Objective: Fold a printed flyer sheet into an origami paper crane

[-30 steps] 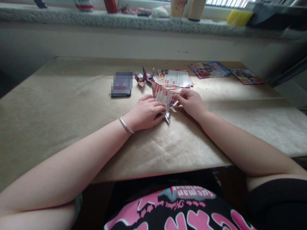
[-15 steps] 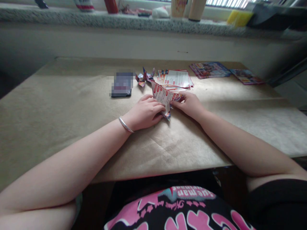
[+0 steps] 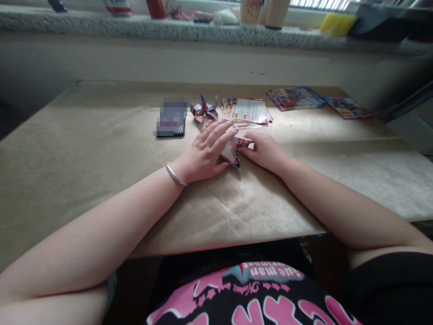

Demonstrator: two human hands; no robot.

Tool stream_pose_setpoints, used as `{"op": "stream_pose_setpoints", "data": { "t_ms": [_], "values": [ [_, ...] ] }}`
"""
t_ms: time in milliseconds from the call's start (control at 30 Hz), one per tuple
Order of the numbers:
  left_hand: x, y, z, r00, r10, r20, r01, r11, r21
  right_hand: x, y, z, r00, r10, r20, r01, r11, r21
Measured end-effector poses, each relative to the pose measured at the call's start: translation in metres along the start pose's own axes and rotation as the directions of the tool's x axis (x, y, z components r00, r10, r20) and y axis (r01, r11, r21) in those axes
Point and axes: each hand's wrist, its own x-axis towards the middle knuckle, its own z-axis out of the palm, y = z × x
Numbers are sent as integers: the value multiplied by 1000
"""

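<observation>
A partly folded paper card (image 3: 231,156), white with red print and colourful edges, rests on the table between my hands. My right hand (image 3: 262,148) pinches its right side between thumb and fingers. Stretched across the card's left and far part is my left hand (image 3: 211,151), its fingers extended and its thumb by the card's near edge. That hand hides much of the card, and whether its palm presses on it I cannot tell. Just beyond the left fingertips sit small folded paper pieces (image 3: 204,109) with pointed tips.
A dark phone (image 3: 171,119), partly pixelated, lies left of the folded pieces. Printed cards (image 3: 250,110) are stacked behind my hands. Two more groups of colourful cards, a nearer-left pile (image 3: 296,98) and a right one (image 3: 348,108), lie far right. Bottles and a yellow item (image 3: 338,24) stand on the windowsill.
My left hand's fingers have straightened and moved up and over the card, covering its raised pointed flap. My right hand keeps its pinch and has shifted only slightly.
</observation>
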Motion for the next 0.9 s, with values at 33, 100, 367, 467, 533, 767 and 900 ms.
{"op": "stream_pose_setpoints", "data": {
  "t_ms": [33,100,367,467,533,767,900],
  "values": [
    [0,-1,0,1000,-8,7,8,1000,-3,0,0,0,1000,-10,3,10,1000,-12],
    [-1,-2,0,999,-32,15,32,999,2,-1,1,1,1000,-21,3,21,999,-26],
    [-2,-4,-1,992,-123,31,120,990,71,-1,6,0,991,-118,59,117,993,25],
    [-2,-6,0,991,-131,9,130,989,77,-3,4,0,985,-151,86,143,986,86],
    [-2,-7,-1,991,-133,4,132,988,76,-3,3,1,985,-143,94,133,985,112],
    [2,-5,-5,988,-148,33,145,986,78,0,-1,5,994,-84,64,76,990,116],
    [3,-6,-3,989,-146,2,146,986,82,-1,-5,6,995,-95,6,93,984,153]
  ]
}}
